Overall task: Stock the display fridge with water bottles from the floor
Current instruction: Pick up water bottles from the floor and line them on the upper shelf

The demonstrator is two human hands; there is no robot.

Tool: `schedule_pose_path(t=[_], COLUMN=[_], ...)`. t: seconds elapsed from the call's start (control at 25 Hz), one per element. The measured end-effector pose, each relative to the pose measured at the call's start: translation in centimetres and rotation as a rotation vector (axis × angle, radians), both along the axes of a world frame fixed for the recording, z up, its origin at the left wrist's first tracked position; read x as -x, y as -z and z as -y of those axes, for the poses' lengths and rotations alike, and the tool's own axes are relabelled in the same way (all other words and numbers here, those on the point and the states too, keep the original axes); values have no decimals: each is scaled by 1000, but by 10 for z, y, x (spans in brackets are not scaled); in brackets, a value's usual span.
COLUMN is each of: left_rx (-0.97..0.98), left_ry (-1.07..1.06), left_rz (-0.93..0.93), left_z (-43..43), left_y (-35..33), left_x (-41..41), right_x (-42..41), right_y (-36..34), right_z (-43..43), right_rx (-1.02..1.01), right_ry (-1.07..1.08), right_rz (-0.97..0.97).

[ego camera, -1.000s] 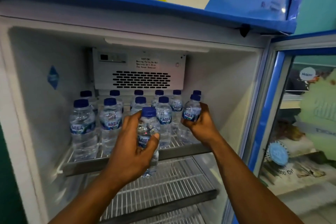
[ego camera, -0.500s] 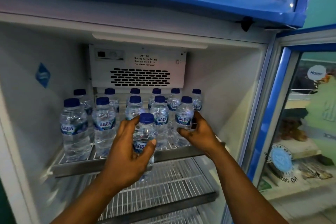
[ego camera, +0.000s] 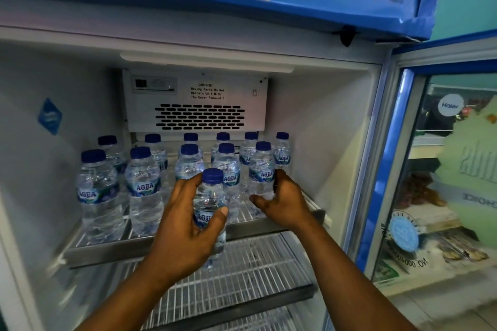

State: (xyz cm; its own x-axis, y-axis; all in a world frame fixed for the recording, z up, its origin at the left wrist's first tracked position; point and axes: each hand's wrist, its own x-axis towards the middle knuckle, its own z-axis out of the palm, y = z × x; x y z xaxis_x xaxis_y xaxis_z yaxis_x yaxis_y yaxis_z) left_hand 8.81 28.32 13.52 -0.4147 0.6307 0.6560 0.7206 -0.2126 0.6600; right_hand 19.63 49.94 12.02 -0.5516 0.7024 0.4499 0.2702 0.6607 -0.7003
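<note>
Fridge interior [ego camera: 317,126] with its glass door [ego camera: 457,169] swung open to my right. My left hand [ego camera: 188,228] is wrapped around a small water bottle [ego camera: 210,204] with a blue cap, fingers curled behind it and thumb pressed across the label at the front; I hold it upright in front of the lip of the upper shelf [ego camera: 150,247], its base hanging lower than that lip and over the bare wire shelf below [ego camera: 255,271]. My right hand [ego camera: 282,201] rests at the right end of the upper shelf, fingers loosely curled around the lower part of the front-right bottle [ego camera: 262,169], which stands on the shelf; whether I am gripping it firmly or only touching it, I cannot tell. Standing bottles [ego camera: 142,185] fill the upper shelf in two rows, six at the back and five in front, all upright with blue caps and "AQUA" labels. Behind the back row sits a white vent panel [ego camera: 199,105] carrying a caution notice. A blue diamond sticker [ego camera: 50,115] marks the left inner wall. Through the door glass I see other goods, blurred.
</note>
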Motion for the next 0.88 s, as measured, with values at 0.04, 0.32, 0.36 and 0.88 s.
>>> schedule_pose_path(t=[0.04, 0.32, 0.36, 0.88], left_rx=[-6, -17, -26, -69], left_ry=[2, 61, 100, 30], left_rz=[7, 48, 104, -74], left_z=[-1, -7, -6, -32], left_y=[0, -8, -11, -25], left_x=[-1, -14, -15, -41], right_x=[0, -2, -5, -60], right_y=[1, 3, 4, -20], right_z=[0, 6, 9, 101], right_rx=[-22, -94, -97, 3], right_ry=[3, 5, 29, -179], right_rz=[-2, -4, -4, -117])
